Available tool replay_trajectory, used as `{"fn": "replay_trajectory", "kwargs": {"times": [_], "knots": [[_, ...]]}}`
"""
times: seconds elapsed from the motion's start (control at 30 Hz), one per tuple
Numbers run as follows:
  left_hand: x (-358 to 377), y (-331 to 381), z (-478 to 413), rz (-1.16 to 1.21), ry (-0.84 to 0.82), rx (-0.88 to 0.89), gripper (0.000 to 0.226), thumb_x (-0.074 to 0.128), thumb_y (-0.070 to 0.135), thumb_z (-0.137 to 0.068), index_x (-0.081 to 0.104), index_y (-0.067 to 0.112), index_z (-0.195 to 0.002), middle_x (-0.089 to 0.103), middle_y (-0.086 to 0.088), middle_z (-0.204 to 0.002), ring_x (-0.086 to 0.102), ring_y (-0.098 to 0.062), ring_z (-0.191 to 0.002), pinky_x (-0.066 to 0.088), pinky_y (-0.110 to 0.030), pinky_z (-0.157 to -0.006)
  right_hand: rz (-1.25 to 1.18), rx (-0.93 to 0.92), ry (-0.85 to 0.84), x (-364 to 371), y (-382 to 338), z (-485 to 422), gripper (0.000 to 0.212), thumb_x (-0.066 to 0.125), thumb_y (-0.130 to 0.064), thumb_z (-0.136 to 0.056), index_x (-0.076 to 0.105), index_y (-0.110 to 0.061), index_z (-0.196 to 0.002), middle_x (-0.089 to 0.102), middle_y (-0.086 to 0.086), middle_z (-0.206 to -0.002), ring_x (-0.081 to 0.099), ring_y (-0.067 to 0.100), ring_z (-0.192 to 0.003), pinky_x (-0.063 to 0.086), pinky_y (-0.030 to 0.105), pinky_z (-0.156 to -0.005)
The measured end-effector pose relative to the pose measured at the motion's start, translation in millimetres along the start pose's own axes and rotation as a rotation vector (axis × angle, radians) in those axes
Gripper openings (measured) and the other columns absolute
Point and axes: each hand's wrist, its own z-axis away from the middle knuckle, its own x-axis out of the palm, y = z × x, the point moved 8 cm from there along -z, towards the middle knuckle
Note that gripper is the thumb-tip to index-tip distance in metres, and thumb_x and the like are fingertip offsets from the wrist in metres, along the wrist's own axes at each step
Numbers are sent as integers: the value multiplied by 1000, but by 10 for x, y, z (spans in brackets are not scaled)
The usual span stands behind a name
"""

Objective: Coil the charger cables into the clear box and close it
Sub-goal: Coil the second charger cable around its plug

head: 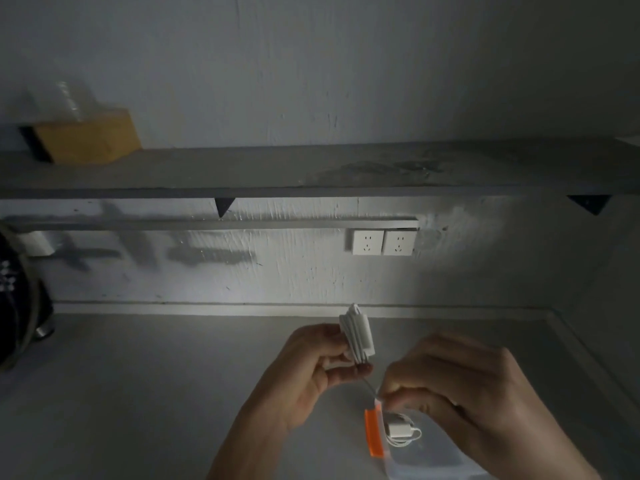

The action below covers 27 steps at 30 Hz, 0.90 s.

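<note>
Item 1: a white charger [356, 332], wrapped in its own cable, is held upright above the grey bench [138, 393] by the left hand [311, 372], fingers pressed around its lower part. Item 2: the loose cable end [370, 386] is pinched between thumb and fingertips of the right hand [460, 393], just below the charger. Item 3: a clear box [415, 459] with an orange clip [374, 433] is set on the bench under the right hand (lid position cannot be told); 1 coiled white adapter and cable [400, 432] is seen inside. Item 4: 2 wall sockets [382, 242] are mounted beneath a shelf [277, 171], on which a brown carton [88, 136] is kept.
</note>
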Motion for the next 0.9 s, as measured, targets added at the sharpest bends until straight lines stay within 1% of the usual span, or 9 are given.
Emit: {"fn": "replay_trajectory", "kwargs": {"times": [0.1,0.2,0.37,0.47,0.53,0.67,0.77,0.83,0.9], "knots": [[-38,-158,-11,119,-29,-106,36,56,3,-72,60,-15,-103,63,-16,-73,61,-18,-61,59,-28,-57,-15,-29,-44,7,-38,-2,6,71,-24,-89,74,-25,-84,66,-15,-83,61,9,-71,50,26,-60],[-103,-199,-64,116,8,-133,37,58,5,-70,64,-14,-101,60,-19,-80,54,-25,-72,59,-30,-59,-8,-24,-70,68,7,49,5,71,-23,-89,73,-26,-85,66,-13,-81,60,9,-72,49,28,-60],[5,-177,23,-216,28,-10,18,59,1,-71,66,-3,-87,67,-11,-73,65,-20,-65,56,-31,-58,-108,98,108,44,352,-116,14,62,-36,-92,73,-28,-89,70,-18,-87,65,1,-83,51,20,-72],[123,-79,155,-362,-40,127,23,61,6,-77,64,-2,-98,67,-14,-79,64,-25,-66,55,-35,-65,-236,284,204,124,849,-224,8,70,-30,-83,76,-26,-85,75,-16,-84,69,5,-80,53,21,-72],[116,55,217,-442,-38,240,23,62,12,-76,67,3,-97,68,-13,-79,65,-26,-65,56,-36,-67,-520,452,186,400,1142,-118,6,70,-22,-79,75,-25,-80,75,-10,-80,69,4,-76,52,18,-71],[0,48,165,-323,25,214,23,61,9,-73,67,-1,-94,68,-18,-80,63,-30,-66,54,-39,-65,-734,676,176,1180,1213,367,34,60,-29,-94,68,-15,-64,60,4,-56,50,9,-57,43,32,-52],[-218,1,57,-193,176,201,20,58,3,-74,68,0,-90,71,-17,-81,67,-26,-71,55,-30,-63,-595,792,196,1499,1032,756,32,54,-45,-94,71,-30,-71,60,-1,-49,47,3,-45,39,23,-53],[-409,-36,-10,-189,308,187,17,58,-3,-82,69,1,-94,73,-12,-85,70,-21,-78,55,-27,-66,-475,758,114,1558,820,859,18,55,-35,-93,70,-43,-86,63,-6,-49,55,0,-45,44,20,-61],[-521,-138,-58,-197,385,131,19,52,-5,-89,68,1,-97,73,-8,-88,70,-18,-81,58,-29,-73,-366,685,-31,1534,626,833,36,65,-25,-91,62,-60,-98,62,-18,-47,63,-1,-48,49,15,-63]]}}
